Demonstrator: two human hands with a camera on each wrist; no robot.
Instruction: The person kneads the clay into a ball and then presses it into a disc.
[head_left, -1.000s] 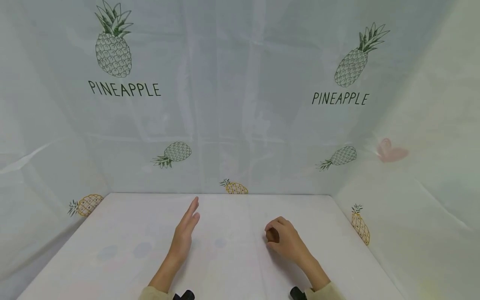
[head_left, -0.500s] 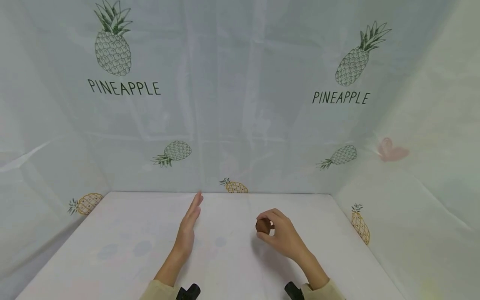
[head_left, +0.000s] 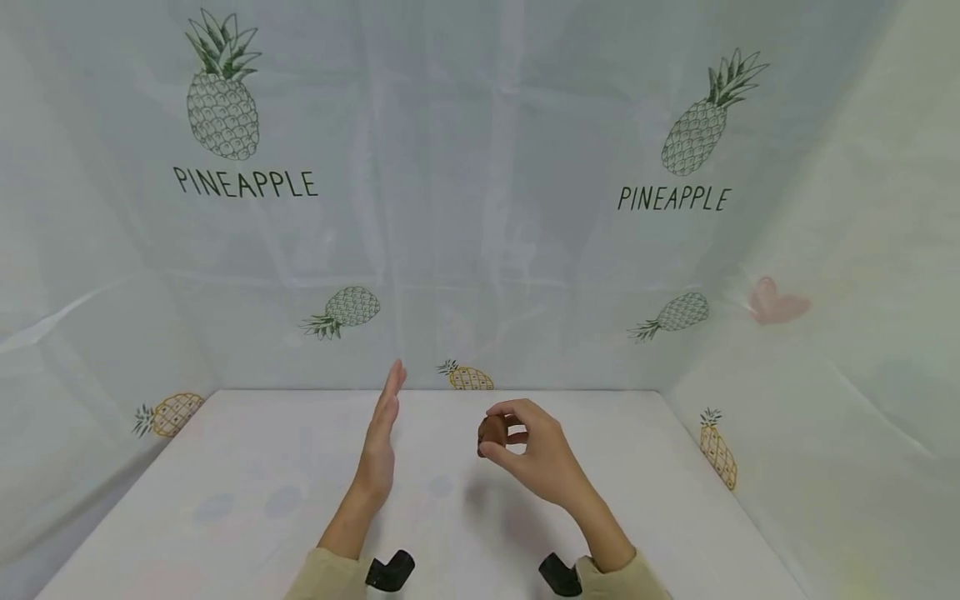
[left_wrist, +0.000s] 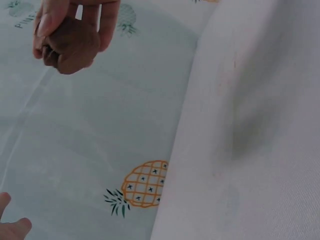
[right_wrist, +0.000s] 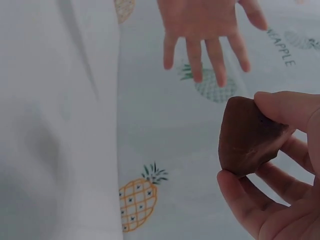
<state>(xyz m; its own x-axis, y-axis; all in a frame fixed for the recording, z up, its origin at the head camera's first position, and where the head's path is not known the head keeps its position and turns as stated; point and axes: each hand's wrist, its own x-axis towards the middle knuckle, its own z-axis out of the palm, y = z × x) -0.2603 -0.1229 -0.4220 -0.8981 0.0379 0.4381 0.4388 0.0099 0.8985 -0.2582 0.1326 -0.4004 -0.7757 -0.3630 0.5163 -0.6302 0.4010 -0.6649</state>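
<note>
The right hand (head_left: pixel 543 454) pinches 1 brown lump (right_wrist: pixel 246 136) (smooth-faced, uneven-edged).

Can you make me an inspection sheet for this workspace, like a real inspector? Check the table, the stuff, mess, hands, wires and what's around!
Surface: white table, faint spots, shadows.
Job's things: one brown lump, held above the table; material can't be told.
Clutter: nothing seen.
Grippers: right hand holds the lump; left hand holds nothing, fingers straight; black piece by each wrist.
Cables: nothing seen.
Surroundings: pale sheeting with pineapple pictures and a pink heart.
</note>
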